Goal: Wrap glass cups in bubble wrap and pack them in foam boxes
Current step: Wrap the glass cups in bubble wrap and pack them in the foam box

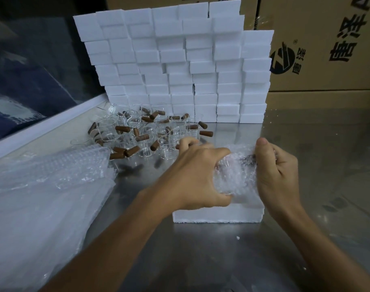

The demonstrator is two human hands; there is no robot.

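Just above the near foam box point(217, 213), I have both hands closed round a bubble-wrapped bundle point(234, 173). My left hand point(192, 175) cups its left end, fingers curled under and thumb over the top; my right hand point(276, 165) pinches the right end with the thumb upright. A dark shape shows faintly through the wrap, so I judge a cup with its brown handle is inside, though the glass itself is hidden from me.

The bundle should be light and a bit springy, but the wrap is slick and loose, so it could unroll if I ease off. I'd hold it by the ends, where the folds gather, and squeeze gently, since the glass under it is thin and brittle. Whether the box below is open or lidded I cannot tell; my hands cover its top.

Farther back on the steel surface point(222, 260) stands a cluster of bare glass cups point(137, 133) with brown handles, close together and touching. Those would clink and chip if knocked, and are best lifted by the body rather than the handle. A heap of bubble wrap point(42, 186) lies to my left, and a wall of stacked foam boxes point(175, 64) rises behind the cups.
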